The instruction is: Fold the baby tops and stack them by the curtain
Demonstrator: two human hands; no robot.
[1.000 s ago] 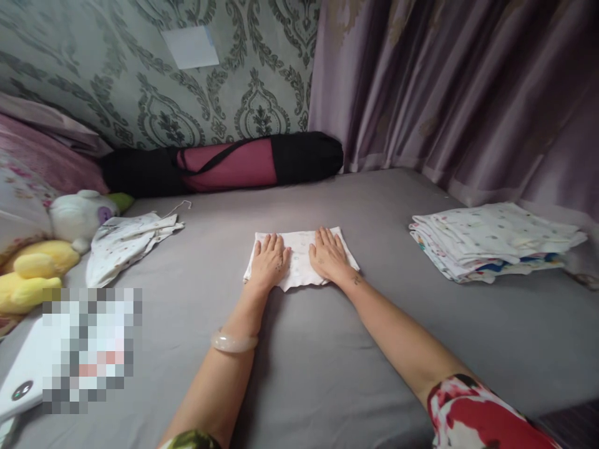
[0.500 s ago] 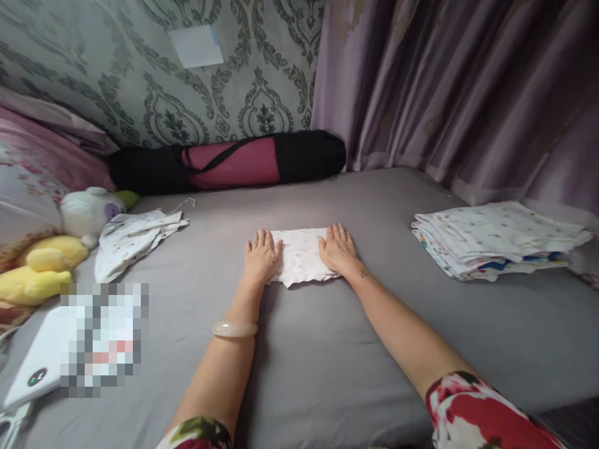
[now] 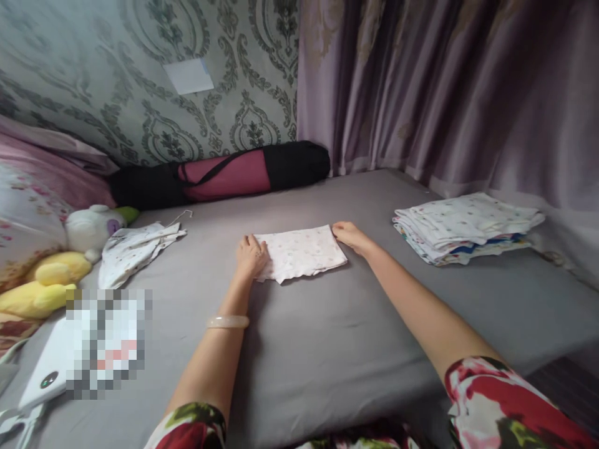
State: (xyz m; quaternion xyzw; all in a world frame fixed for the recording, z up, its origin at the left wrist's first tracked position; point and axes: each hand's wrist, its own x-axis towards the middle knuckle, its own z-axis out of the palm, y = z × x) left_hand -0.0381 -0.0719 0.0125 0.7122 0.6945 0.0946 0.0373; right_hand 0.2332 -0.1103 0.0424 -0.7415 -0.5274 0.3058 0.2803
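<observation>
A small folded white cloth [image 3: 302, 252] with a faint print lies flat on the grey bed sheet [image 3: 327, 349]. My left hand [image 3: 251, 254] grips its left edge with curled fingers. My right hand [image 3: 350, 235] pinches its far right corner. A pale bangle sits on my left wrist.
A stack of folded printed cloths [image 3: 465, 226] lies at the right by the purple curtain. A crumpled white garment [image 3: 133, 247], plush toys [image 3: 51, 274] and pillows are at the left. A rolled maroon mat in a black bag [image 3: 224, 174] lies along the wall. A white device [image 3: 42, 380] sits near left.
My hands slid apart from lying flat on top of the cloth to its left and right edges, and their fingers closed on it. The view shifted slightly.
</observation>
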